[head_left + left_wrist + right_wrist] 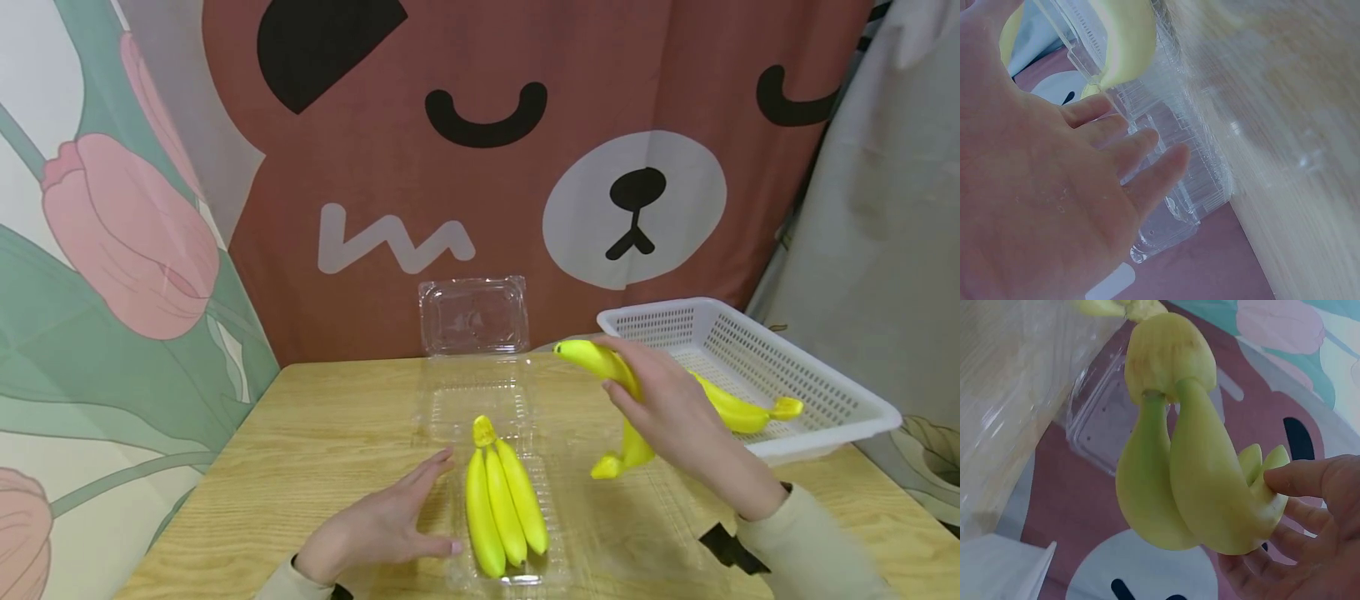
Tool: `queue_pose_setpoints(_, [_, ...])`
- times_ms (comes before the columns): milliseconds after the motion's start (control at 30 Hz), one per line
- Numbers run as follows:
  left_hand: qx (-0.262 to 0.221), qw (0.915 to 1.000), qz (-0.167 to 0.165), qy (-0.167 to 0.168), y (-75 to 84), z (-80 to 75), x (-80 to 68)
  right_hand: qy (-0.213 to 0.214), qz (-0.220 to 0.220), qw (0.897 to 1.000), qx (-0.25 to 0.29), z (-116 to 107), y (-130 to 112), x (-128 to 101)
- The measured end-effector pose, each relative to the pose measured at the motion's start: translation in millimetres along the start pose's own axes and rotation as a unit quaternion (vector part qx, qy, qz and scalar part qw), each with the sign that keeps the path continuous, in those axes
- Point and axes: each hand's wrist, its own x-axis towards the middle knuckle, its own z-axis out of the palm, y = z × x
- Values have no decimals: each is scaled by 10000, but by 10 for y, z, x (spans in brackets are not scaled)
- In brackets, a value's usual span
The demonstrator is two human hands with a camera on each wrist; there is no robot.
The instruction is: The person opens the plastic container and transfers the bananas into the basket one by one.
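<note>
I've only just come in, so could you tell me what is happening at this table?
A person is handling toy bananas. The right hand holds one bunch in the air beside a white basket, where another bunch lies. The left hand rests open against a clear plastic tray holding a third bunch. An open clear box stands behind.

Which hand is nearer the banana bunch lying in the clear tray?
Left. The left hand rests beside the banana bunch; the right hand holds another bunch farther off.

A yellow banana bunch [617, 392] hangs curved in the right hand [675, 417] (stem end down), above the table, left of the basket.
</note>
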Motion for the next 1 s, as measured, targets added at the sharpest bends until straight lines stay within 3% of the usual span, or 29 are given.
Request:
queue_pose_setpoints(367, [-59, 10000, 42, 38, -23, 16, 7, 104, 219, 9994, -235, -289, 451, 138])
queue_pose_setpoints(667, [-57, 10000, 46, 37, -26, 12, 6, 138, 918, 9941, -554, -436, 784, 155])
queue_pose_setpoints(1000, [-136, 9999, 15, -5, -16, 8, 6, 11, 1342, 9867, -913, -497, 1148, 155])
